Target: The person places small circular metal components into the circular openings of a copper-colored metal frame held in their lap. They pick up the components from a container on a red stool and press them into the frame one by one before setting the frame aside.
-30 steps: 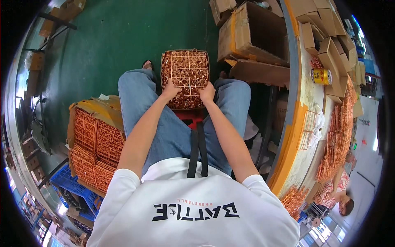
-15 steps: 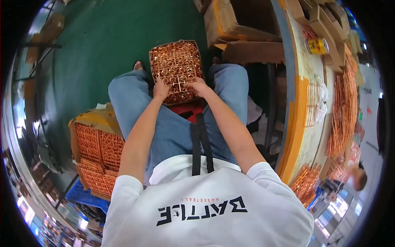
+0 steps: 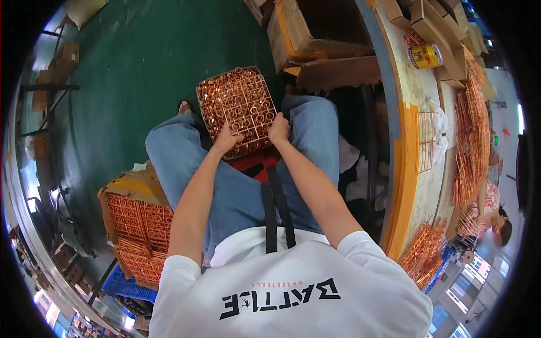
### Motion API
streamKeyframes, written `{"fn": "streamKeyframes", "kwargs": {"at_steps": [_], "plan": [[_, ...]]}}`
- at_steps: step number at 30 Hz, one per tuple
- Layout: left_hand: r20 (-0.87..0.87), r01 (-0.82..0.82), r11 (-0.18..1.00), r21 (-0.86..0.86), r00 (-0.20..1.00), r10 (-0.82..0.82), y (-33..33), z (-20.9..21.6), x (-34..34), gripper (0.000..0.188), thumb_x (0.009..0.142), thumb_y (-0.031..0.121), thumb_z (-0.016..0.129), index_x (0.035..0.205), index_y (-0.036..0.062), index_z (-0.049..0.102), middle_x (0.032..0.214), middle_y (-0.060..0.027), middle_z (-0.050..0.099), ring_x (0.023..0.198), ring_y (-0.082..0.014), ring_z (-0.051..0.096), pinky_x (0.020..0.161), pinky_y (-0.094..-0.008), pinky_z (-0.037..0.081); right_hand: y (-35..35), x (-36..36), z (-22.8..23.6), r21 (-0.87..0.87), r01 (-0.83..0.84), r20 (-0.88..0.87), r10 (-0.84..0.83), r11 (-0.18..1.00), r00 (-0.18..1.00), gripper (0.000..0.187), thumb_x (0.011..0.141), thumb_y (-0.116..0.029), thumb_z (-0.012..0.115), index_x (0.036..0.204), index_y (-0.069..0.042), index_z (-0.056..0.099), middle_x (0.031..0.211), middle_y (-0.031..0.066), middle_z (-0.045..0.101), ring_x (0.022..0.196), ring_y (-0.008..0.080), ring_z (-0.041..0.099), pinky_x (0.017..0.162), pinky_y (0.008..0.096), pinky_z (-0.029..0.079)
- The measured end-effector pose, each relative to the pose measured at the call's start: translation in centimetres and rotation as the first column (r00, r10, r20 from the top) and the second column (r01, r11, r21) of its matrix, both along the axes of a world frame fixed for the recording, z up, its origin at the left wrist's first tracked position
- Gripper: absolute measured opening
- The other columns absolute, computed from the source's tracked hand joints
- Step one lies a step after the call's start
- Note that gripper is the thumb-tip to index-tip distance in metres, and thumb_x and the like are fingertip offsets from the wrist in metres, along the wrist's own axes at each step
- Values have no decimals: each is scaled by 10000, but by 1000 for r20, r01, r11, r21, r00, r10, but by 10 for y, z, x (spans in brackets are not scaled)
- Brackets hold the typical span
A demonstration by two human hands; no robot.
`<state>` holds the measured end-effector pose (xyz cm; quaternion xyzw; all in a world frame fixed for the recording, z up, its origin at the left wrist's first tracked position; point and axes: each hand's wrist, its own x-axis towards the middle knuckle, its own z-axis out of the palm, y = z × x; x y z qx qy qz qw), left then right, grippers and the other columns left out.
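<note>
Both hands, left and right, gripped the near edge of the copper grid on the lap; tilted, so loose rings could've slid off.

The copper wire grid tray now lies more tilted on the knees, and both hands have shifted along its near edge.
</note>
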<state>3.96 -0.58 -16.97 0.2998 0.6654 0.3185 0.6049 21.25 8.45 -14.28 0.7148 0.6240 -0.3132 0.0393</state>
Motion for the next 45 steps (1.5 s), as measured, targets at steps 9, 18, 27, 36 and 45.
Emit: {"fn": "streamKeyframes", "kwargs": {"at_steps": [9,18,27,36,45], "plan": [[-1,18,996,83,1000,-18,12,12,11,563,718,58,700,1161,1,358,1045,-141,534,968,-241,549,811,-347,468,7,22,-57,13,149,-259,-140,989,956,274,695,-5,669,932,-4,533,881,189,623,881,355,601,759,415,480],[32,-186,976,-113,981,191,6,15,-11,656,771,203,683,1270,23,297,1266,-147,417,1201,-240,404,958,-365,375,-1,-4,-41,-51,-60,-417,33,997,908,396,672,-88,752,984,1,524,973,187,618,956,339,586,793,398,468],[522,-445,887,-124,731,439,-4,46,-26,252,892,158,550,1118,54,511,1088,-72,591,1029,-191,575,835,-325,522,-7,-29,-20,49,-126,-228,134,991,964,487,676,-101,738,1088,-19,491,1011,187,597,988,356,559,851,427,449],[458,-404,908,-108,791,406,-6,49,-25,308,873,91,562,1162,53,463,1108,-103,576,1034,-206,574,839,-321,518,-6,-30,2,-38,-43,-142,38,998,989,410,725,-98,694,1083,-25,510,1005,206,600,985,375,561,839,443,458],[438,-369,926,-85,820,367,4,41,-14,271,876,70,551,1137,52,483,1087,-88,588,1027,-203,577,824,-319,520,-6,-18,-14,55,-61,-132,68,997,989,397,705,-59,701,1057,-32,517,968,219,609,967,388,565,829,434,467]]}}
